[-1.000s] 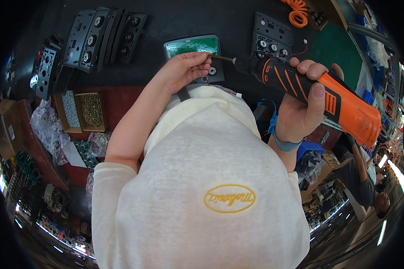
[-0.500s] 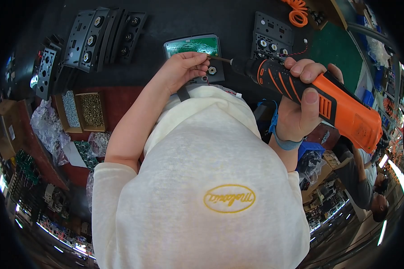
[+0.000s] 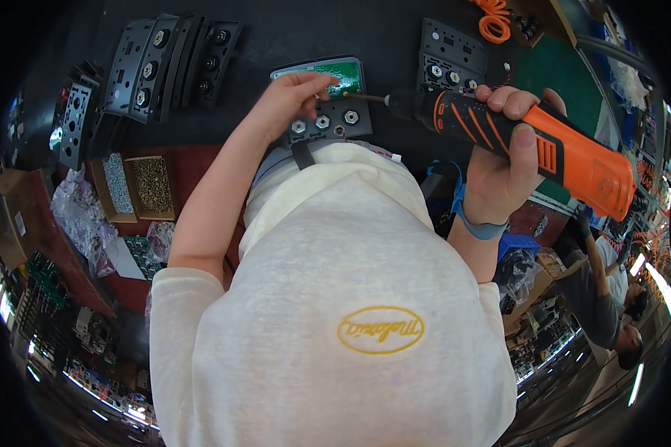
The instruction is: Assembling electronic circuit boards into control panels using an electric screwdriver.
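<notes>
My right hand [image 3: 511,141] is wrapped round an orange and black cordless screwdriver [image 3: 574,160], held level with its long bit pointing left. At the bit's tip sits a small brass-coloured piece, seemingly a screw [image 3: 346,94]. My left hand [image 3: 298,97] is just left of that tip, thumb and forefinger pinched together; whether anything is between them cannot be made out. Under both lies a dark panel [image 3: 335,131] with a green circuit board [image 3: 348,73] and round fittings with hex nuts [image 3: 351,117]. The left hand covers part of the board.
Several similar dark panels [image 3: 130,67] stand stacked at the far left. Another panel [image 3: 451,52] with red wires lies at the right, near an orange coiled hose [image 3: 493,21]. Boxes of small silver and brass parts [image 3: 153,182] sit at left. Co-workers [image 3: 608,305] are at far right.
My left hand has drawn back left from the bit's tip, uncovering the panel's nuts and the brass-coloured piece. The screwdriver has turned slightly, its rear end rising in view.
</notes>
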Motion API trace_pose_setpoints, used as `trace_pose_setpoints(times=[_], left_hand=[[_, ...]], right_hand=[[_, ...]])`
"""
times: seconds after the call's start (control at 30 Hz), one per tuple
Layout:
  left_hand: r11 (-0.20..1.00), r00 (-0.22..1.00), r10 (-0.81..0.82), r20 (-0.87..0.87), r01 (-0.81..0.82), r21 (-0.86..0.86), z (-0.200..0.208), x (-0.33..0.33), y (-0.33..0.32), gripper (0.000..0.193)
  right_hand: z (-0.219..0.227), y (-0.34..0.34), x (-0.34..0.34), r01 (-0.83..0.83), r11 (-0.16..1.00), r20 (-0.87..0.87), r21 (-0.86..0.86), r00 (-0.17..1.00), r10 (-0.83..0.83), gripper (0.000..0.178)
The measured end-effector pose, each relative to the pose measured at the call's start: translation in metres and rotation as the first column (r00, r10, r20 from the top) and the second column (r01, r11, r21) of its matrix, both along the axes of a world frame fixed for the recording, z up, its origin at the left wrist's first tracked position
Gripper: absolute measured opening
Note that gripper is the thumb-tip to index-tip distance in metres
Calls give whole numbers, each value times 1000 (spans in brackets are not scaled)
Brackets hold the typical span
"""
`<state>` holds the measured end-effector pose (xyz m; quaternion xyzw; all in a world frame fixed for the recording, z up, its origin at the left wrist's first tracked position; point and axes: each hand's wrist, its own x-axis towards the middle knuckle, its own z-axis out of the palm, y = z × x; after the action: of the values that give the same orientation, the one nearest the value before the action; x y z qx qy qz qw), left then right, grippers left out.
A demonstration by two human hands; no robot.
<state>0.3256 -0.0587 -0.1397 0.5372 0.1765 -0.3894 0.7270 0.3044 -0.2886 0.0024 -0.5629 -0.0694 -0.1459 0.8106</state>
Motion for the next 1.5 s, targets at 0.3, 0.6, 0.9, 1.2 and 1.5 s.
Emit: trace_pose_setpoints(times=[0.3, 0.6, 0.9, 1.2, 1.5], left_hand=[[635, 426, -639, 641, -179, 752, -13, 27, -12, 34], [958, 959, -285, -6, 285, -25, -19, 20, -12, 25], [991, 977, -99, -191, 80, -103, -9, 9, -14, 26], [963, 971, -239, 6, 236, 130, -18, 16, -6, 31], [147, 375, -919, 123, 37, 988, -20, 23, -9, 81]], right_hand=[[-19, 7, 10, 177, 980, -156, -89, 969, -189, 46], [-16, 4, 12, 212, 977, -193, 13, 959, -205, 48], [-16, 4, 11, 179, 984, -188, 13, 967, -173, 48], [-17, 1, 11, 132, 991, -179, 15, 976, -127, 47], [-24, -1, 16, 212, 975, -194, -66, 956, -221, 47]])
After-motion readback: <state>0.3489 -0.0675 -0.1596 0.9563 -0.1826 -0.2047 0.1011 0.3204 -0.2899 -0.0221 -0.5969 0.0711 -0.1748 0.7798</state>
